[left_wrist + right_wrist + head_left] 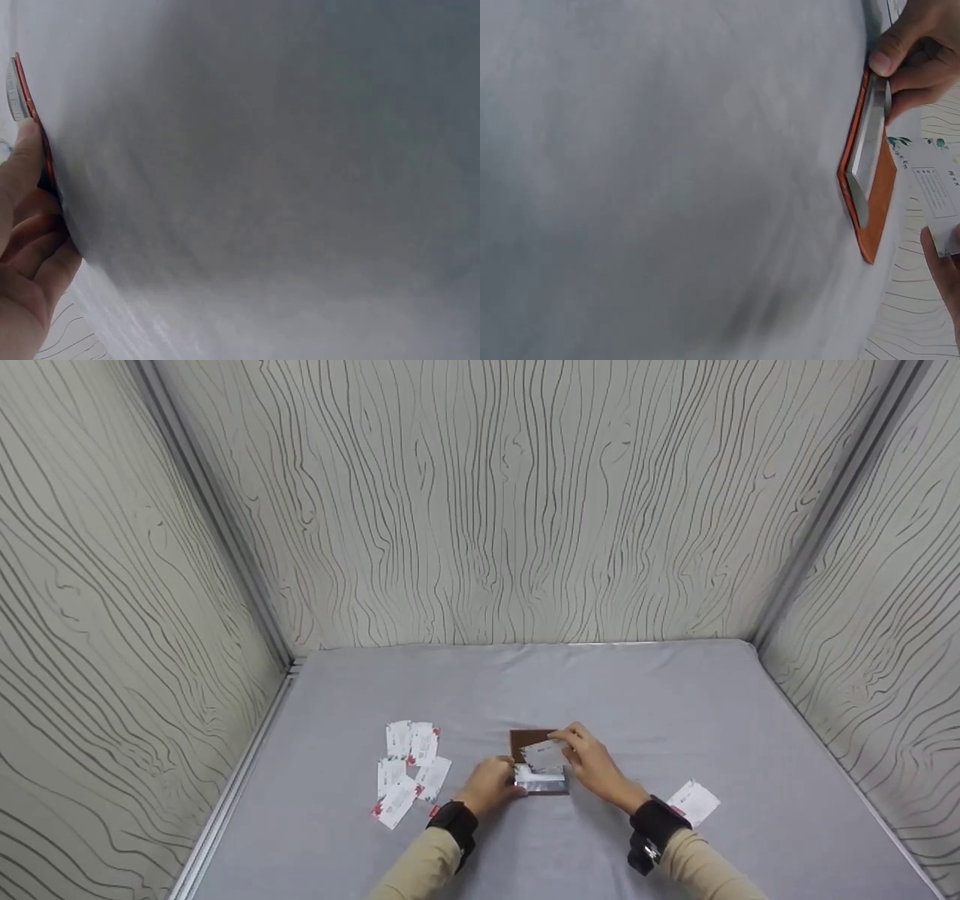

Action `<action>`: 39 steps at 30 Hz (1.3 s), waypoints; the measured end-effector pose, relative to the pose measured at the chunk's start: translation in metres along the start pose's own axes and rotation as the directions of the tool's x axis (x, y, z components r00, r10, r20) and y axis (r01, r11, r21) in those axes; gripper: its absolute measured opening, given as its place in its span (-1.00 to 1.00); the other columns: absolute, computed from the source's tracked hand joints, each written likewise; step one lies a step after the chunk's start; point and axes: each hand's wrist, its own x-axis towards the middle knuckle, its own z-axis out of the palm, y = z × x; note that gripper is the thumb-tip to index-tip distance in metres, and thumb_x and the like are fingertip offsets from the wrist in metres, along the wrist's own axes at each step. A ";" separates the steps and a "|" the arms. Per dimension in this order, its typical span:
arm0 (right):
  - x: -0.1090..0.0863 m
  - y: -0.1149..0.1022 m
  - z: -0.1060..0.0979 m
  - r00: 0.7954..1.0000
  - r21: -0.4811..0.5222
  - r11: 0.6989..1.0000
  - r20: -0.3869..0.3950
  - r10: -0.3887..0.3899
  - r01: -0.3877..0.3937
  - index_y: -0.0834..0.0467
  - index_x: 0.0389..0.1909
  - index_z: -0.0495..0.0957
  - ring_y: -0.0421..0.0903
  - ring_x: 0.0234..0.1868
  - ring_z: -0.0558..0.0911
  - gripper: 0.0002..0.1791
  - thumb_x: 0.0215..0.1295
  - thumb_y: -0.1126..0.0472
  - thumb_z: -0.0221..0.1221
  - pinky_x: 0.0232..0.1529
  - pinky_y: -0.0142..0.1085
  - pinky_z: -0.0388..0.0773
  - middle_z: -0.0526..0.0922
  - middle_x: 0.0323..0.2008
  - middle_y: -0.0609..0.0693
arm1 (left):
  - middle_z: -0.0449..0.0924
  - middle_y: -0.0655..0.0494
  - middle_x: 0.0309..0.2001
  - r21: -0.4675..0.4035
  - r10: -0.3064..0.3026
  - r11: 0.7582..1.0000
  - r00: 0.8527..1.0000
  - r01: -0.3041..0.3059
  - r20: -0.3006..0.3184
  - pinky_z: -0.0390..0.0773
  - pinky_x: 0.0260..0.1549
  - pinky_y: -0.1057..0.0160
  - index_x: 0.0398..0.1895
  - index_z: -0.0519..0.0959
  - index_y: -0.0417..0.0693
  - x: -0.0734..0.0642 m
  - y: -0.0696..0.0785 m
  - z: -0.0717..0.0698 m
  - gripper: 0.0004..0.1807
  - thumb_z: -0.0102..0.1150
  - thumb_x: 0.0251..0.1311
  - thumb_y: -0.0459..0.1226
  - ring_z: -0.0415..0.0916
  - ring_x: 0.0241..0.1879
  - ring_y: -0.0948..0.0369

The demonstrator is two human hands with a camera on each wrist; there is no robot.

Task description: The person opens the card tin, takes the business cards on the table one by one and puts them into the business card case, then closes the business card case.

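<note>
A business card holder (541, 787), brown outside with a shiny metal tray, lies open on the cloth with its brown flap (525, 739) toward the back. My left hand (490, 785) grips its left side; in the left wrist view the thumb (27, 146) presses on the case's edge (31, 105). My right hand (596, 765) pinches a white business card (541, 753) over the holder, in front of the flap. Printed text and green leaves show on that card (934, 187) in the right wrist view, where the metal tray (866, 146) sits below the left hand (922, 45).
Several white cards with red corners, one of them a front card (397, 802), lie loosely grouped left of the holder. Another white card or small stack (694, 802) lies beyond the right wristband (651, 832). The grey cloth (637, 690) is bounded by patterned panels (517, 510).
</note>
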 end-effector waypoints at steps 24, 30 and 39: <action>-0.012 0.006 0.022 0.993 -0.031 0.995 0.062 0.097 -0.095 0.21 -0.03 0.60 -0.06 -0.18 0.58 -0.60 0.09 0.51 0.32 -0.15 -0.10 0.54 0.57 -0.19 0.01 | 0.61 0.19 -0.39 -0.019 -0.036 0.999 0.999 0.036 0.036 0.47 -0.44 0.31 -0.34 0.67 -0.16 0.000 -0.003 0.003 -0.77 0.46 0.05 -0.20 0.46 -0.46 0.31; -0.015 0.009 0.025 0.997 -0.049 0.997 0.054 0.059 -0.057 0.21 0.04 0.55 0.00 -0.15 0.61 -0.58 0.14 0.51 0.28 -0.12 -0.06 0.55 0.61 -0.16 0.04 | 0.66 0.13 -0.34 0.009 0.005 1.000 1.000 -0.005 0.014 0.51 -0.38 0.31 -0.35 0.69 -0.16 -0.001 -0.003 0.004 -0.78 0.46 0.04 -0.20 0.54 -0.41 0.27; -0.019 0.011 0.028 0.998 -0.113 0.993 0.036 0.043 -0.039 0.21 0.00 0.59 0.01 -0.23 0.57 -0.65 0.19 0.49 0.25 -0.19 -0.07 0.53 0.56 -0.27 0.03 | 0.61 0.19 -0.39 0.023 0.011 1.000 1.000 -0.011 0.019 0.45 -0.46 0.32 -0.45 0.69 -0.12 -0.002 -0.005 0.006 -0.82 0.46 0.02 -0.20 0.45 -0.49 0.30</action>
